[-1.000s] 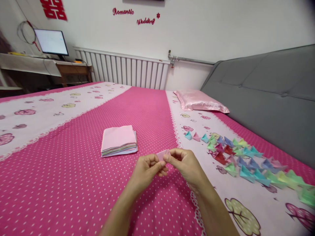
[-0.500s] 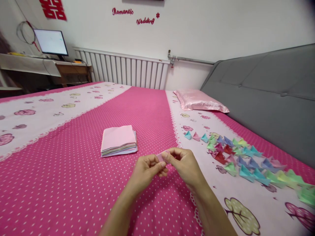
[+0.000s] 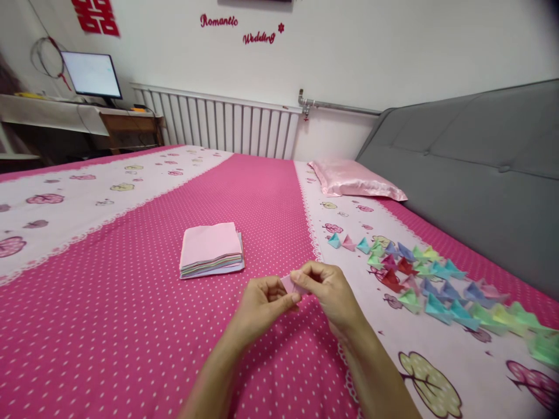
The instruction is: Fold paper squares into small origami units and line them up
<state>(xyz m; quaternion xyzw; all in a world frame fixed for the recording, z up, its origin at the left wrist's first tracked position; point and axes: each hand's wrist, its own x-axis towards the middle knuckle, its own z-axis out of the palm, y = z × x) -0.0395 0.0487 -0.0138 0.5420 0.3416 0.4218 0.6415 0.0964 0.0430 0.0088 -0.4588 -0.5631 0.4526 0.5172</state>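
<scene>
A small folded piece of pink paper is held between both hands above the bed. My left hand pinches its left side with thumb and fingers. My right hand grips the right side, thumb on top, covering much of the paper. Beyond my left hand lies a stack of square coloured paper with a pink sheet on top. To the right of my hands, several folded paper boats in blue, green, red, pink and yellow stand in rough rows.
The bed has a pink dotted cover with white printed bands. At the back right a pink pillow lies beside the grey headboard. A radiator lines the wall, and a monitor stands on a desk at left.
My left thumb and fingers have shifted slightly along the pink paper, and more of its left part shows. The stack and the paper boats stay in place.
</scene>
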